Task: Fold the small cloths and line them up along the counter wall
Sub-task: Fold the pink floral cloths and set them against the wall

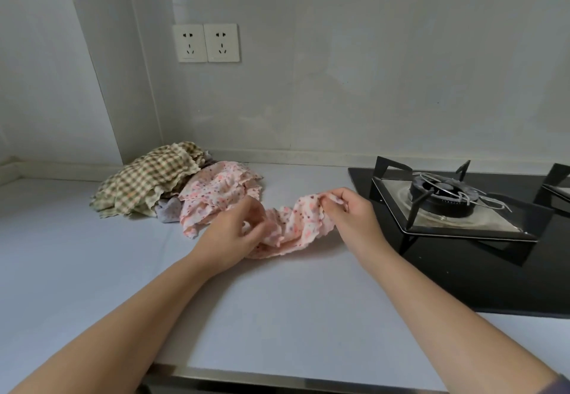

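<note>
On the counter [92,254] — both hands grip pink cloth [296,227].

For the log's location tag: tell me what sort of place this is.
Probably a home kitchen: a gas hob set in the counter, twin wall sockets above it, small cloths heaped nearby.

Soft floral cloth [296,224], matt grey counter [277,301], glossy black hob [462,270] with metal burner [444,193].

Bunched pink floral cloth [296,227] near crumpled cloth pile [148,186]
</note>
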A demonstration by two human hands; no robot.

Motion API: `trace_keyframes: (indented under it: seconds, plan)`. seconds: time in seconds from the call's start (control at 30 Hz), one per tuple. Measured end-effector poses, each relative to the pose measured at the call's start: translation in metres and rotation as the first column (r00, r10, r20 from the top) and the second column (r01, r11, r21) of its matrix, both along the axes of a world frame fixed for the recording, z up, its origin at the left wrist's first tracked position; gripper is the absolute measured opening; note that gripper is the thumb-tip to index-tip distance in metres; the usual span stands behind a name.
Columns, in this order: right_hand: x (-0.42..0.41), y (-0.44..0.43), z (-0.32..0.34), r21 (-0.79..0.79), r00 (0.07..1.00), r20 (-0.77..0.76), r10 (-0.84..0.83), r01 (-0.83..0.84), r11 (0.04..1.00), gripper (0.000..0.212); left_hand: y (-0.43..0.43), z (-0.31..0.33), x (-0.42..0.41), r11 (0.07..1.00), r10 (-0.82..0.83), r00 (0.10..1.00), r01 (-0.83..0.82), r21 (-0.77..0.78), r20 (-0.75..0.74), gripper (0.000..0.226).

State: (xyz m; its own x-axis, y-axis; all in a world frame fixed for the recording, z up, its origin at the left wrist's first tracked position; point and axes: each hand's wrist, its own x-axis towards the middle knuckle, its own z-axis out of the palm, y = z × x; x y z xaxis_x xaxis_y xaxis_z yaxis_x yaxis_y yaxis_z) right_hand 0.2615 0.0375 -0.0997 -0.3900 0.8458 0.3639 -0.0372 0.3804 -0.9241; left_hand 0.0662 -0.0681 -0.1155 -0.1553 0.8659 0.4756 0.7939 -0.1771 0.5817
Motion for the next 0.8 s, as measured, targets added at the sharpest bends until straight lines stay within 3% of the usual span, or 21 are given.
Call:
trace_keyframes:
  seconds: [0.07,0.1,0.2,0.3,0.4,0.47,0.57,0.67,0.8]
  plan:
    - [0.001,0.001,0.000,0.005,1.000,-0.019,-0.019,0.019,1.000,0.009,-0.003,-0.001,-0.002,0.984,-0.135,0.966,0.105,-0.140,-0.222,0.055]
    - [0.001,0.001,0.000,0.009,0.999,-0.033,-0.030,0.030,0.999,0.010,-0.002,-0.004,-0.002,0.981,-0.154,0.934,0.106,-0.161,-0.322,0.061]
    - [0.002,0.001,0.002,-0.002,0.995,-0.079,-0.064,0.064,0.998,0.014,0.003,-0.010,-0.002,1.000,0.012,0.881,-0.003,0.020,-0.474,0.027]
    - [0.004,0.000,0.006,-0.084,0.983,-0.162,-0.086,0.073,0.994,0.015,0.003,-0.007,-0.001,0.980,0.173,0.897,-0.118,0.158,-0.408,0.011]
    - [0.007,0.001,0.008,-0.072,0.971,-0.194,-0.142,0.130,0.989,0.014,-0.004,0.003,-0.001,0.937,0.266,0.938,-0.198,0.289,-0.221,0.026]
    - [0.010,0.001,0.012,-0.059,0.967,-0.199,-0.159,0.150,0.987,0.013,-0.008,0.013,0.000,0.897,0.291,0.940,-0.202,0.392,-0.180,0.037]
    - [0.014,0.001,0.016,-0.173,0.966,-0.250,-0.061,0.017,0.985,0.010,-0.012,0.025,-0.005,0.845,0.313,0.915,-0.146,0.515,-0.254,0.028]
    - [0.017,0.000,0.020,-0.263,0.960,-0.280,0.032,-0.108,0.959,0.008,-0.014,0.037,-0.011,0.793,0.404,0.896,-0.242,0.560,-0.184,0.025]
    - [0.018,0.002,0.022,-0.094,0.983,-0.179,-0.035,0.018,0.995,0.013,-0.020,0.051,-0.011,0.738,0.487,0.866,-0.341,0.583,-0.110,0.017]
